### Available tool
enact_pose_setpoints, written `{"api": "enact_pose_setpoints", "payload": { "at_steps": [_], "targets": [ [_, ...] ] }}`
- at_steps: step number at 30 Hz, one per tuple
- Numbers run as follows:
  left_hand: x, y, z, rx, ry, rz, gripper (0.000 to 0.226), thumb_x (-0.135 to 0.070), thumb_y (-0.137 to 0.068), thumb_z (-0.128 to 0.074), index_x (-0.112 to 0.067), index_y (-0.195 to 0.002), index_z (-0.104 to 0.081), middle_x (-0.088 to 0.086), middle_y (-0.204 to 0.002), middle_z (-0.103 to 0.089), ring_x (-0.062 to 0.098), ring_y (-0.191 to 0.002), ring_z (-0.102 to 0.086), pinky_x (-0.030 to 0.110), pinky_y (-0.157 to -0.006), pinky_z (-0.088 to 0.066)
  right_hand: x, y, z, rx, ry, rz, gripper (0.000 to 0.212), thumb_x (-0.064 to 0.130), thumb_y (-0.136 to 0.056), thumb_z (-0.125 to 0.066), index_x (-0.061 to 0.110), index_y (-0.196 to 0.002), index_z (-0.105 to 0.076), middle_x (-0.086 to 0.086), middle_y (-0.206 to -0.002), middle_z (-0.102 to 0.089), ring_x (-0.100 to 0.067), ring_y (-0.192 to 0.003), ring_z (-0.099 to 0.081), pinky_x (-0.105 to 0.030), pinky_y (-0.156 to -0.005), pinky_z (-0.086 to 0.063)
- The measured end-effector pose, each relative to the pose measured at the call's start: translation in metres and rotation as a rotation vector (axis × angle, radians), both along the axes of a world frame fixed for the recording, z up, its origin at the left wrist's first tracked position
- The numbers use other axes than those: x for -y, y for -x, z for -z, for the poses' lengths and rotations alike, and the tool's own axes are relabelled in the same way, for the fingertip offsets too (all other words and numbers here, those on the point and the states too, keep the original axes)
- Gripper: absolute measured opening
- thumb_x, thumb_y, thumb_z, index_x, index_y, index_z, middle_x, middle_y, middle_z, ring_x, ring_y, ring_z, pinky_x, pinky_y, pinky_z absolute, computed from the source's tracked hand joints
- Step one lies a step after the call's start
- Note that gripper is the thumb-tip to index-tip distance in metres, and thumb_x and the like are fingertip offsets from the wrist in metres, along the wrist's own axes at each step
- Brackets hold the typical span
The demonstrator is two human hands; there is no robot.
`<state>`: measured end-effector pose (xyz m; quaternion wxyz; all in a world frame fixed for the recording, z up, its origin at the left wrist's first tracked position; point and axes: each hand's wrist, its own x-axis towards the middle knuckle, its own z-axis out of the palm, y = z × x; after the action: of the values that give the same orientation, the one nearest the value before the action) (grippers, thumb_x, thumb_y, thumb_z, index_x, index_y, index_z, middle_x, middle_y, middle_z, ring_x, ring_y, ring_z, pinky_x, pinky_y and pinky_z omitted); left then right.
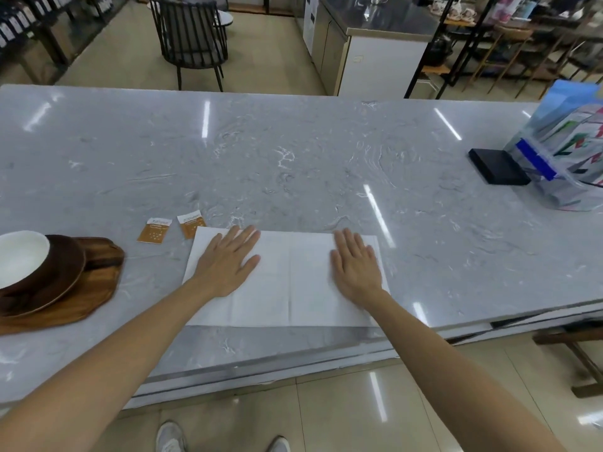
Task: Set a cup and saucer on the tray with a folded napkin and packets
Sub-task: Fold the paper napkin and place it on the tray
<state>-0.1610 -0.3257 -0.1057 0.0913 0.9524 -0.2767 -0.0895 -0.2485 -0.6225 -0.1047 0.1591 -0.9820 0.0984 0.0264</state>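
Note:
A white napkin (293, 288) lies spread flat on the grey marble counter near its front edge, with crease lines showing. My left hand (228, 262) rests flat on its left part, fingers spread. My right hand (354, 265) lies flat on its right part. Two brown and white packets (154, 230) (189, 223) lie just left of the napkin's far corner; the napkin's corner overlaps the right one. At the far left a wooden tray (98, 288) carries a brown saucer (65, 272) with a white cup (19, 256) on it.
A black box (497, 166) and a clear holder of colourful leaflets (564, 151) stand at the counter's right end. The counter's front edge (293, 363) runs just below the napkin. Beyond the counter stand a dark chair (192, 44) and a steel cabinet (375, 50).

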Motion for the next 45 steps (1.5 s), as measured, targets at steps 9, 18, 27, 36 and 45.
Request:
{"api": "enact_pose_setpoints", "payload": {
  "at_steps": [9,18,27,36,45],
  "targets": [
    [-0.033,0.0,0.005,0.069,-0.009,-0.165,0.067,-0.06,-0.103,-0.022,-0.033,-0.161,-0.004,0.0,-0.171,0.003,0.018,-0.157,0.006,0.044,-0.127,-0.002,0.05,-0.01,0.009,-0.034,0.072,0.02,0.065,0.056,-0.105,-0.009,0.028,-0.164,-0.004,0.006,-0.173,-0.002,-0.017,-0.159,-0.001,-0.046,-0.127,-0.002],
    [-0.034,0.049,0.001,-0.012,-0.086,-0.169,0.077,-0.069,-0.098,-0.015,-0.031,-0.16,0.01,0.006,-0.169,0.018,0.022,-0.155,0.018,0.052,-0.125,0.003,0.078,-0.053,-0.003,-0.139,0.267,-0.12,0.066,0.058,-0.103,-0.003,0.032,-0.163,0.004,0.008,-0.173,0.007,-0.022,-0.158,0.012,-0.05,-0.126,0.009],
    [-0.065,0.062,-0.019,0.111,-0.061,-0.074,0.068,-0.056,-0.096,-0.023,-0.023,-0.151,-0.045,0.015,-0.157,-0.041,0.034,-0.139,-0.042,0.049,-0.108,-0.038,-0.106,0.063,-0.015,0.322,-0.09,-0.224,0.047,0.037,-0.099,-0.058,0.01,-0.137,-0.061,-0.021,-0.16,-0.04,-0.041,-0.145,-0.041,-0.054,-0.111,-0.041],
    [-0.118,0.077,-0.027,0.126,-0.029,0.145,0.068,-0.053,-0.095,-0.034,-0.012,-0.145,-0.053,0.017,-0.143,-0.054,0.036,-0.122,-0.055,0.048,-0.101,-0.043,-0.213,0.15,0.022,0.211,-0.068,-0.325,0.082,0.066,-0.077,-0.073,0.027,-0.147,-0.051,-0.006,-0.16,-0.043,-0.025,-0.148,-0.037,-0.047,-0.12,-0.029],
    [-0.167,0.094,-0.018,0.118,0.082,0.31,0.071,-0.062,-0.087,-0.054,-0.024,-0.146,-0.053,0.005,-0.146,-0.053,0.029,-0.121,-0.053,0.045,-0.102,-0.04,-0.208,0.17,0.016,0.563,-0.233,-0.224,0.03,0.014,-0.093,-0.066,0.016,-0.12,-0.076,-0.009,-0.126,-0.069,-0.026,-0.118,-0.061,-0.04,-0.096,-0.049]
  ]
}}
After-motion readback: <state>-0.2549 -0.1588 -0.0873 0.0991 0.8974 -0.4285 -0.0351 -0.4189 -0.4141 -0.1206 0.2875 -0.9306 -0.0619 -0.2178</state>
